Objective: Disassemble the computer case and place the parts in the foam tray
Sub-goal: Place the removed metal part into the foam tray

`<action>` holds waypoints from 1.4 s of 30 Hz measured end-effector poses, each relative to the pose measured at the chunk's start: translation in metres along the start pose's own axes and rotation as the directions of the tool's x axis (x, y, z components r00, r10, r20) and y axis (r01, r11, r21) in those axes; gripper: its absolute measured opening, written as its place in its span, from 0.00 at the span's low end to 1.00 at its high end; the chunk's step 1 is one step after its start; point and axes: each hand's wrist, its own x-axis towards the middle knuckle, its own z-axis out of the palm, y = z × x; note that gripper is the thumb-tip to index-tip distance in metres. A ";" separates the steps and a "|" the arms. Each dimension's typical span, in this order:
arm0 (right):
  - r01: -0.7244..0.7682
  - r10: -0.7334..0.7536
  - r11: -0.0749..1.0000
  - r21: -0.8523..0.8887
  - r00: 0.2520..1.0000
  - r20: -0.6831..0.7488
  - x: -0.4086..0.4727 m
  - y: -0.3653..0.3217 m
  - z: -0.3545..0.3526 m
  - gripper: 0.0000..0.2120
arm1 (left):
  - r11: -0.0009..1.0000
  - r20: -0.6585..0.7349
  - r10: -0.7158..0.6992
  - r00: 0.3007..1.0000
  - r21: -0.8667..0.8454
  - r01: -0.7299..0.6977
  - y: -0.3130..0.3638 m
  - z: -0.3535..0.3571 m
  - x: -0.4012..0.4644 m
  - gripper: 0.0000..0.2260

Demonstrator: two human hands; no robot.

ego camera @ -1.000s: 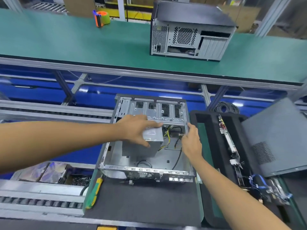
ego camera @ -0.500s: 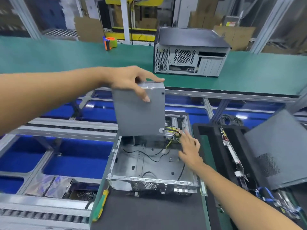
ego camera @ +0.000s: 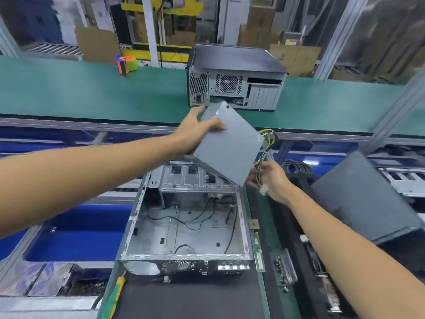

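An open silver computer case [ego camera: 188, 256] lies on a black mat in front of me, nearly bare inside apart from a few thin black wires. Above its far end I hold a grey power supply box [ego camera: 226, 149], tilted, with my left hand [ego camera: 195, 130] gripping its upper left corner. Yellow and black cables [ego camera: 264, 148] trail from its right side. My right hand [ego camera: 271, 180] is closed on those cables, a white connector hanging below the fingers. The black foam tray [ego camera: 305, 261] lies to the right, holding circuit boards and brackets.
A grey side panel [ego camera: 358, 196] leans over the tray at right. A second closed case [ego camera: 236, 77] stands on the green conveyor behind. A yellow-green screwdriver [ego camera: 115, 298] lies left of the mat. A tape dispenser [ego camera: 126, 64] sits far left. Blue bins sit below left.
My left hand has lifted the power supply out of the case and swung it up and to the right. My right hand rose from the case and took hold of its cables.
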 end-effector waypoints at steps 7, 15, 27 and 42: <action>-0.089 0.074 0.994 -0.061 0.975 -0.210 0.039 -0.050 -0.072 0.15 | 0.992 -0.154 -0.099 0.983 0.065 0.110 -0.036 0.129 0.032 0.39; -0.160 0.066 0.916 -0.367 0.965 -0.255 0.096 -0.033 -0.120 0.06 | 0.922 -0.371 -0.294 0.881 0.134 0.364 -0.099 0.234 0.058 0.49; -0.132 0.087 0.790 -0.598 0.991 -0.103 0.144 -0.011 -0.145 0.06 | 0.878 -0.485 -0.319 0.814 0.173 0.447 -0.145 0.302 0.084 0.58; -0.101 0.069 0.547 -0.831 0.995 -0.076 0.160 -0.016 -0.177 0.12 | 0.901 -0.369 -0.262 0.892 0.237 0.363 -0.170 0.335 0.103 0.32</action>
